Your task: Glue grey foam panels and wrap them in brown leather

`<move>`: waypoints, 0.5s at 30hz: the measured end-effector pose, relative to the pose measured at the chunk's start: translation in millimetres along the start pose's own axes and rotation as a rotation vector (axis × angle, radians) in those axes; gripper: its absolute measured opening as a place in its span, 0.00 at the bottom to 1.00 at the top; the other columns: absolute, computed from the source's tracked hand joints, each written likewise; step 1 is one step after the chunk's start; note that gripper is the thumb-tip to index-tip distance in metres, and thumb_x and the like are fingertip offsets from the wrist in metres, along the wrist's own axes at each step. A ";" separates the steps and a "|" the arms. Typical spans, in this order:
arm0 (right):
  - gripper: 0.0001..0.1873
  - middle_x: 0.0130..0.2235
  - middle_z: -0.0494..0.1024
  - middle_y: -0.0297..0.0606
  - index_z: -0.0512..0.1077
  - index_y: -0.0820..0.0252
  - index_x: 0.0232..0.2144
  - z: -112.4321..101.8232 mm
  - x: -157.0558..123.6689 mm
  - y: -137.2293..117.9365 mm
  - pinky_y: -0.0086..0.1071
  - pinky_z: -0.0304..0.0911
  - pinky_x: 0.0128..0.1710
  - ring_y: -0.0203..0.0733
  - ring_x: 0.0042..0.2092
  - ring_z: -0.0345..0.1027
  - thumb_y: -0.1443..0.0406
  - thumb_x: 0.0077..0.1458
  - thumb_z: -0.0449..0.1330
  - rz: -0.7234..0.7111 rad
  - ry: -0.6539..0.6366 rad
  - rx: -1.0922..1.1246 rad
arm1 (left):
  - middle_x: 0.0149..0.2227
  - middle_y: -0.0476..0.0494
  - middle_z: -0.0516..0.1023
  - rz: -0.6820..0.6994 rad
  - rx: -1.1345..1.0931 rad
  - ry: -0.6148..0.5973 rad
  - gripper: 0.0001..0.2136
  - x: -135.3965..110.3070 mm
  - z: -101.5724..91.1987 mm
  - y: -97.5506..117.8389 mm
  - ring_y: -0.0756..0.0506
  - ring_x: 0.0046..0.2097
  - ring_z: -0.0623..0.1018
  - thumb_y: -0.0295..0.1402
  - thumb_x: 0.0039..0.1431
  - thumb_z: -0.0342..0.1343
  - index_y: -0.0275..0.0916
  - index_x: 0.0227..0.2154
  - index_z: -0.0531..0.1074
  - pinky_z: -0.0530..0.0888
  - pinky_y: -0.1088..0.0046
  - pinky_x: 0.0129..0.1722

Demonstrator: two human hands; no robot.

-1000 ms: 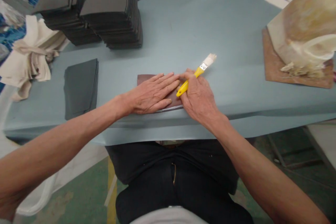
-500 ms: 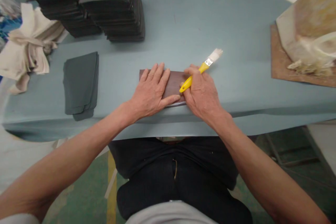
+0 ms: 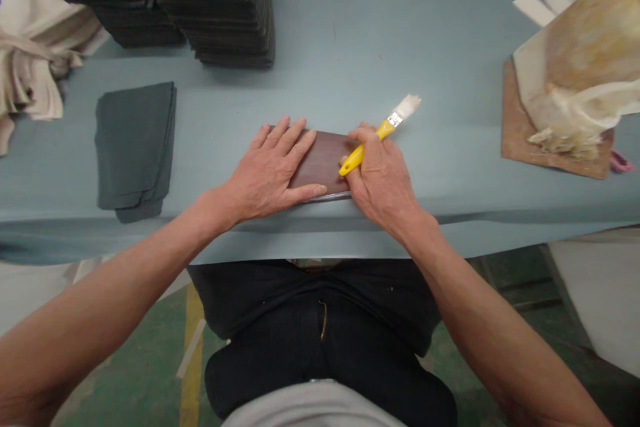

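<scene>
The brown panel [image 3: 327, 159] looks like leather, or maybe a fake of it, hard to call from here: smooth with a soft sheen. The brush [image 3: 386, 127] has a glossy yellow plastic handle and pale, dry-looking bristles. The worktop [image 3: 340, 53] is covered in a smooth matt blue-grey sheet. The dark stacks [image 3: 220, 7] and the folded pile [image 3: 135, 140] are matt grey, kinda felt-like. There's crumpled cream cloth [image 3: 30, 60], plus a rough brown board [image 3: 517, 137] under a crusty, stained wrap [image 3: 575, 73].

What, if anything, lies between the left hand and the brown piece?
Nothing visible does. The left hand lies flat on the brown piece, touching it. The right hand, gripping the brush, sits at the piece's right edge, beside the left hand.
</scene>
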State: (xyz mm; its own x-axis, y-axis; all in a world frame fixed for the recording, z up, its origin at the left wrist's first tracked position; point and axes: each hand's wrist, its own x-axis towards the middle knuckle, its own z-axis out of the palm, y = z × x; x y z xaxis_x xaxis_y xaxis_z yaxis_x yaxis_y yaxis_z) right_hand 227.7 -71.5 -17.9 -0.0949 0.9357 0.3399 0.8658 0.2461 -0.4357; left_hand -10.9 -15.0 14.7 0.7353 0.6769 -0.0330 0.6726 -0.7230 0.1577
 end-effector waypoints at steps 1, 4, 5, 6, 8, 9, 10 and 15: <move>0.20 0.70 0.68 0.59 0.64 0.60 0.61 -1.5 0.2 0.2 0.57 0.63 0.66 0.60 0.66 0.67 0.64 0.69 0.51 0.001 -0.010 -0.006 | 0.79 0.21 0.49 0.001 0.000 0.004 0.46 -1.8 0.0 -1.3 0.21 0.79 0.50 0.66 0.71 0.38 0.32 0.76 0.50 0.49 0.37 0.76; 0.20 0.70 0.68 0.58 0.65 0.60 0.61 -8.2 1.0 0.8 0.57 0.62 0.66 0.60 0.65 0.68 0.64 0.69 0.52 0.012 -0.045 -0.053 | 0.79 0.23 0.49 0.009 0.001 0.014 0.41 -6.4 0.7 -4.7 0.22 0.79 0.50 0.61 0.74 0.38 0.34 0.76 0.50 0.49 0.39 0.76; 0.20 0.70 0.68 0.59 0.65 0.60 0.61 -10.9 1.3 0.5 0.58 0.62 0.66 0.61 0.65 0.68 0.64 0.69 0.53 0.019 -0.057 -0.078 | 0.79 0.24 0.49 0.013 0.000 0.015 0.39 -7.5 0.9 -5.6 0.23 0.79 0.49 0.59 0.75 0.39 0.35 0.76 0.50 0.49 0.39 0.76; 0.21 0.70 0.68 0.59 0.65 0.61 0.61 -13.5 1.5 -0.3 0.59 0.61 0.66 0.62 0.66 0.67 0.64 0.69 0.53 0.027 -0.068 -0.105 | 0.79 0.24 0.49 0.015 -0.003 0.014 0.38 -8.2 1.2 -6.3 0.23 0.79 0.49 0.58 0.75 0.39 0.36 0.76 0.50 0.49 0.39 0.76; 0.22 0.71 0.67 0.61 0.65 0.62 0.62 -17.2 1.8 -4.8 0.61 0.59 0.67 0.63 0.67 0.66 0.64 0.68 0.54 0.042 -0.081 -0.153 | 0.79 0.24 0.48 0.021 -0.007 0.013 0.37 -8.8 1.4 -7.0 0.23 0.79 0.49 0.57 0.76 0.40 0.36 0.76 0.49 0.49 0.38 0.76; 0.22 0.71 0.67 0.61 0.65 0.63 0.62 -17.8 1.7 -8.8 0.61 0.58 0.68 0.64 0.68 0.65 0.64 0.68 0.54 0.046 -0.082 -0.168 | 0.79 0.24 0.48 0.026 -0.008 0.016 0.37 -8.7 1.5 -7.0 0.23 0.79 0.49 0.56 0.76 0.40 0.37 0.76 0.49 0.49 0.38 0.76; 0.23 0.71 0.66 0.62 0.65 0.64 0.63 -17.3 1.5 -14.2 0.60 0.57 0.69 0.64 0.69 0.64 0.65 0.68 0.55 0.045 -0.081 -0.174 | 0.79 0.24 0.48 0.028 -0.009 0.019 0.36 -8.6 1.4 -6.8 0.23 0.79 0.49 0.56 0.76 0.40 0.37 0.76 0.49 0.49 0.38 0.76; 0.24 0.72 0.65 0.61 0.64 0.65 0.64 -1.2 -1.5 -48.0 0.56 0.56 0.71 0.60 0.71 0.61 0.67 0.68 0.53 -0.025 -0.045 -0.121 | 0.78 0.23 0.51 0.026 -0.004 0.042 0.34 -7.2 2.2 -5.3 0.23 0.79 0.51 0.52 0.77 0.38 0.34 0.75 0.52 0.51 0.39 0.75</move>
State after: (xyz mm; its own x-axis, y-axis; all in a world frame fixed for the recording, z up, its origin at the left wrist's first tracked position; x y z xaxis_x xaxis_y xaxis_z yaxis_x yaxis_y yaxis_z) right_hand 186.9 -84.9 3.5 -0.1368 0.9407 0.3104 0.9157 0.2397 -0.3226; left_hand -19.6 -16.3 11.9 0.7481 0.6635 0.0125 0.6533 -0.7397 0.1614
